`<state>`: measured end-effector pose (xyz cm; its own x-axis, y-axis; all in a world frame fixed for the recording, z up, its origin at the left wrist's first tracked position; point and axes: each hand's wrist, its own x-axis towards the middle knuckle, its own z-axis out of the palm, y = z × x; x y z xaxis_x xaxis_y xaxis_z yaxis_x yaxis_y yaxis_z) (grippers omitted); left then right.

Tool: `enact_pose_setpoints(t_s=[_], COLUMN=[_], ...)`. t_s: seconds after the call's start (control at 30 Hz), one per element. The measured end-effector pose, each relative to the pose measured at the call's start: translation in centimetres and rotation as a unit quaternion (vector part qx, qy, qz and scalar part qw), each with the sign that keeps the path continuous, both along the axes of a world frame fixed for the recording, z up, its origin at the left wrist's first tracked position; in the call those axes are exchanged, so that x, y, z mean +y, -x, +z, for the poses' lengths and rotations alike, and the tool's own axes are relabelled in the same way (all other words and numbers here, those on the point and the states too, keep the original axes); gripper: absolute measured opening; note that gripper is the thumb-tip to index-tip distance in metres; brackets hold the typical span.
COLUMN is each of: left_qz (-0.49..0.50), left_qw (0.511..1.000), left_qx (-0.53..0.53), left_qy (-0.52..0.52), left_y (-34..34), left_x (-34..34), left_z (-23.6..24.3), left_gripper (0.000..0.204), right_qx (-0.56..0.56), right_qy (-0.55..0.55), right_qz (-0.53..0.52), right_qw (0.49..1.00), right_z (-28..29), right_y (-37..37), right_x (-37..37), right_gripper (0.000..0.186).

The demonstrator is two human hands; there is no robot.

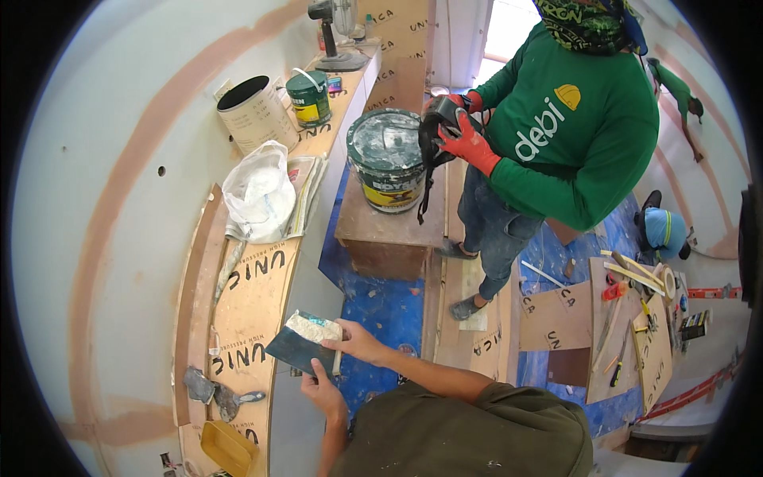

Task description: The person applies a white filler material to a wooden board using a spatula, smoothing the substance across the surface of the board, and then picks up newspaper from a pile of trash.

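Left wall (71, 175): pale, brown-banded, stands left of the fingers (347, 334).
Counter (254, 310): wood-topped, runs just left of the fingers and beyond them.
Blue floor sheeting (389, 310): lies ahead and right of the fingers.
Bright opening (501, 36): white, far beyond the fingers.
Right wall (725, 119): pale, brown-banded, well right.

The upper edge crops the fan (329, 36) and the nearer co-worker (584, 135).

Dark olive, pale-specked shirt (477, 433); short right sleeve (513, 391); left hand (326, 393), right hand (358, 343) bare
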<state>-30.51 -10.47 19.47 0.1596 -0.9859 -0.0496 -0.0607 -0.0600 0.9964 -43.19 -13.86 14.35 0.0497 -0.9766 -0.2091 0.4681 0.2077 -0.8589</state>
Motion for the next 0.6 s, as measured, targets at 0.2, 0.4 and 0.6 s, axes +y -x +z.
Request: enact_pose_setpoints(t_s=[0.2,0.4,0.6], left_qz=[0.011,0.010,-0.024], left_qw=[0.999,1.000,0.996], left_qx=[0.048,-0.013,-0.085], left_qy=[0.002,0.014,-0.009], left_y=[1.0,1.9,3.0], left_x=[0.0,-0.2,-0.3], left_z=[-0.6,-1.8,-2.4], left_gripper=[0.029,0.028,0.028], right_qx=[0.097,0.267,0.351], right_qy=[0.016,0.112,0.193], right_qz=[-0.047,-0.092,-0.052], right_qw=[0.994,0.953,0.915], right_z=[0.0,1.6,-2.3], right_y=[1.6,2.5,3.6], right_x=[0.0,0.5,-1.1], right_gripper=[0.036,0.040,0.040])
